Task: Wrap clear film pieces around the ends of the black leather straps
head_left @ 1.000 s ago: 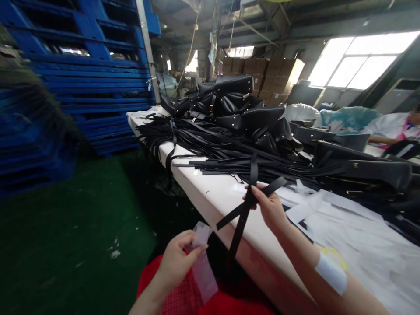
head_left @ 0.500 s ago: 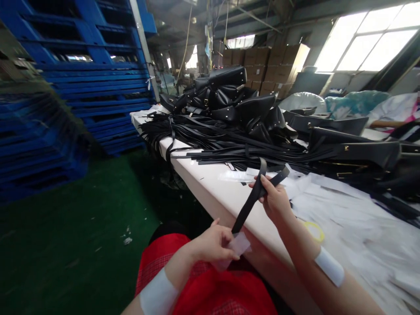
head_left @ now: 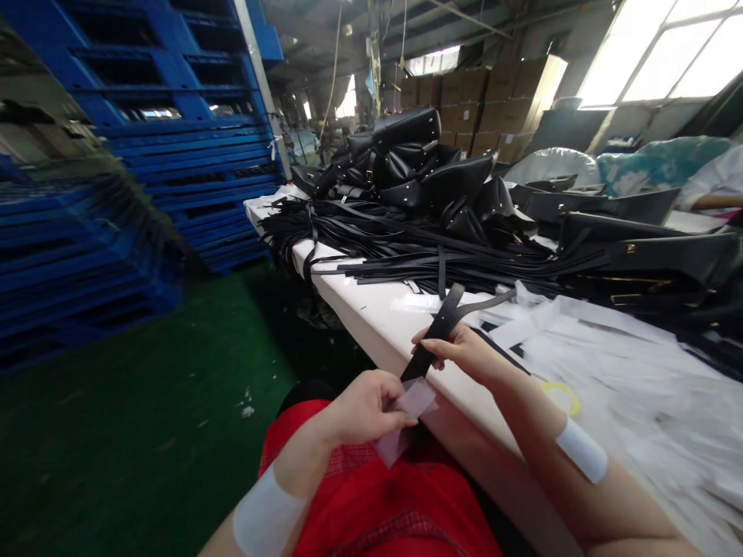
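A black strap (head_left: pixel 442 323) with small holes near its upper end slants up over the table's front edge. My right hand (head_left: pixel 444 348) is closed round its middle, fingers on one side and thumb on the other. Lower down, my left hand (head_left: pixel 377 408) pinches a piece of thin translucent sheet (head_left: pixel 416 399) around the strap's lower end, which the sheet and fingers partly hide. Both hands are close together above my red apron (head_left: pixel 400 510). A pile of black straps (head_left: pixel 371 232) lies on the table just beyond.
Black bags (head_left: pixel 418 166) are heaped behind the straps on the white table (head_left: pixel 371 321). White sheets (head_left: pixel 627 387) and a yellow ring (head_left: pixel 560 398) lie at the right. Blue pallets (head_left: pixel 191 186) stand at the left on the green floor (head_left: pixel 191 433); cardboard boxes (head_left: pixel 493 97) are stacked behind.
My right hand has slid down the strap, nearer my left hand. The left hand has shifted slightly up and left with the sheet. The view has turned a little left.
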Tool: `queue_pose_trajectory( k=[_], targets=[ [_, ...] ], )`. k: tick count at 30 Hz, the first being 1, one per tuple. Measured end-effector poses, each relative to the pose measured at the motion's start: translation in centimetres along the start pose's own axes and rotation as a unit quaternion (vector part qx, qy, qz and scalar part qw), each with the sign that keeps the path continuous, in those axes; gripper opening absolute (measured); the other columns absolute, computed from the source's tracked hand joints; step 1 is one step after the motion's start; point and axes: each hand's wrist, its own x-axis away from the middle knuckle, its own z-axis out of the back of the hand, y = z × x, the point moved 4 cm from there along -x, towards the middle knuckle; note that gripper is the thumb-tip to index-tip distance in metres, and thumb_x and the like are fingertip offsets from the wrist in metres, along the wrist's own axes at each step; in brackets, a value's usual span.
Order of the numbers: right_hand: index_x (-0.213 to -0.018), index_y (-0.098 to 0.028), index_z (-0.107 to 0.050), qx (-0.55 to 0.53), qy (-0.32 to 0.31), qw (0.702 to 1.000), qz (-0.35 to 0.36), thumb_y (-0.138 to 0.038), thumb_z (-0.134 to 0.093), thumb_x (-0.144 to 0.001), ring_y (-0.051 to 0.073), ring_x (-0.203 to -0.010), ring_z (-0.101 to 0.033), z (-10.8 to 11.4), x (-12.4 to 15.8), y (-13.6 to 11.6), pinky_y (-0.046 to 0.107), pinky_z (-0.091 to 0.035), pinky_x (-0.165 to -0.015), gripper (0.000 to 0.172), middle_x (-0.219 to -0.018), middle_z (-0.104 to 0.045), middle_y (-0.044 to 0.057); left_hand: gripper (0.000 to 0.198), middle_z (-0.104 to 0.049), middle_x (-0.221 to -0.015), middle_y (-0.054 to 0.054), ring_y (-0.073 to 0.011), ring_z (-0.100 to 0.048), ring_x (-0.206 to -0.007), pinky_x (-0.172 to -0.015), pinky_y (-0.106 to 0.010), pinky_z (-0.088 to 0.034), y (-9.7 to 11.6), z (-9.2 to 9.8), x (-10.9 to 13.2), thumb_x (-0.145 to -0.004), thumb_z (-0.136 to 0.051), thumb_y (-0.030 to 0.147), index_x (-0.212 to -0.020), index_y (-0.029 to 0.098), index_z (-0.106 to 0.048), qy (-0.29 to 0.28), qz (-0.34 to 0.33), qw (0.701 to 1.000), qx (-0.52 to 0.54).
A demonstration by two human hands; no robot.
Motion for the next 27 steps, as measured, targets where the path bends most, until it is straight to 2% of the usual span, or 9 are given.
queue_pose_trajectory(
  k=[2,4,6,10,14,18,22,25,27],
  targets=[
    [-0.088,-0.013,-0.076,0.043,0.015,0.999,0.01,-0.044,-0.075,-0.075,0.01,-0.048,-0.055,-0.1,0.2,-0.3,0.021,-0.044,-0.045,0.034,-0.067,-0.07,0.004,0.025,-0.066,-0.068,0.0,-0.0166,-0.061,-0.07,-0.087,-0.033,-0.045,0.3,0.7,-0.1,-0.075,-0.074,0.028,-0.056,0.018,-0.062,0.02,-0.022,0.999,-0.022],
    [-0.085,-0.013,-0.076,0.065,0.066,0.995,0.038,-0.046,-0.075,-0.075,0.01,-0.046,-0.054,0.7,0.5,-0.9,0.021,-0.042,-0.043,0.035,-0.061,-0.067,0.003,0.021,-0.072,-0.08,-0.001,-0.0208,-0.066,-0.088,-0.109,-0.044,-0.028,0.1,1.4,0.0,-0.074,-0.075,0.027,-0.059,0.019,-0.064,0.056,-0.025,0.997,-0.038],
    [-0.084,-0.012,-0.076,0.064,0.141,0.985,0.082,-0.047,-0.075,-0.075,0.01,-0.044,-0.052,2.0,0.9,-1.9,0.021,-0.041,-0.04,0.035,-0.06,-0.066,0.003,0.019,-0.075,-0.087,-0.002,-0.0238,-0.065,-0.101,-0.115,-0.048,-0.016,-0.4,2.0,0.3,-0.074,-0.076,0.028,-0.061,0.02,-0.065,0.091,-0.01,0.995,-0.046],
    [-0.086,-0.014,-0.075,0.009,0.268,0.948,0.174,-0.043,-0.073,-0.079,0.009,-0.041,-0.047,4.5,2.1,-3.6,0.021,-0.035,-0.037,0.03,-0.054,-0.059,-0.001,0.023,-0.076,-0.087,-0.003,-0.0236,-0.066,-0.103,-0.116,-0.047,-0.016,-1.6,2.4,1.2,-0.074,-0.076,0.032,-0.058,0.021,-0.063,0.126,0.006,0.991,-0.052],
    [-0.086,-0.014,-0.075,-0.036,0.322,0.919,0.224,-0.04,-0.073,-0.079,0.008,-0.039,-0.044,5.1,2.9,-4.4,0.021,-0.031,-0.036,0.027,-0.053,-0.055,-0.002,0.028,-0.075,-0.082,-0.002,-0.0234,-0.067,-0.1,-0.115,-0.046,-0.02,-2.4,2.5,1.6,-0.073,-0.077,0.031,-0.055,0.021,-0.059,0.151,0.004,0.986,-0.066],
    [-0.084,-0.015,-0.074,-0.057,0.342,0.906,0.245,-0.04,-0.073,-0.079,0.007,-0.039,-0.044,5.1,3.2,-5.0,0.021,-0.029,-0.035,0.025,-0.055,-0.056,-0.002,0.031,-0.073,-0.077,-0.001,-0.0234,-0.068,-0.096,-0.112,-0.046,-0.026,-2.5,2.5,1.7,-0.072,-0.078,0.028,-0.051,0.02,-0.056,0.159,0.001,0.985,-0.069],
    [-0.082,-0.016,-0.074,-0.07,0.343,0.901,0.255,-0.039,-0.073,-0.08,0.007,-0.04,-0.044,5.2,3.5,-5.5,0.021,-0.029,-0.035,0.023,-0.057,-0.058,-0.001,0.037,-0.07,-0.069,0.0,-0.02,-0.068,-0.081,-0.109,-0.044,-0.035,-1.9,2.4,1.8,-0.076,-0.074,0.025,-0.047,0.019,-0.052,0.152,-0.015,0.988,-0.036],
    [-0.081,-0.016,-0.073,-0.067,0.338,0.905,0.25,-0.039,-0.073,-0.08,0.007,-0.04,-0.044,5.2,3.6,-5.7,0.021,-0.03,-0.035,0.023,-0.057,-0.057,-0.001,0.029,-0.072,-0.08,-0.004,-0.0198,-0.067,-0.079,-0.092,-0.036,-0.049,-1.6,2.2,2.1,-0.08,-0.071,0.029,-0.053,0.019,-0.063,0.155,-0.002,0.988,-0.004],
    [-0.081,-0.016,-0.073,-0.07,0.335,0.907,0.244,-0.04,-0.073,-0.08,0.007,-0.039,-0.043,5.2,3.7,-5.8,0.021,-0.03,-0.035,0.024,-0.053,-0.054,-0.002,0.024,-0.072,-0.088,-0.008,-0.0205,-0.067,-0.081,-0.078,-0.03,-0.052,-1.5,2.1,2.2,-0.081,-0.069,0.031,-0.062,0.017,-0.07,0.16,0.015,0.987,0.007]
  ],
)
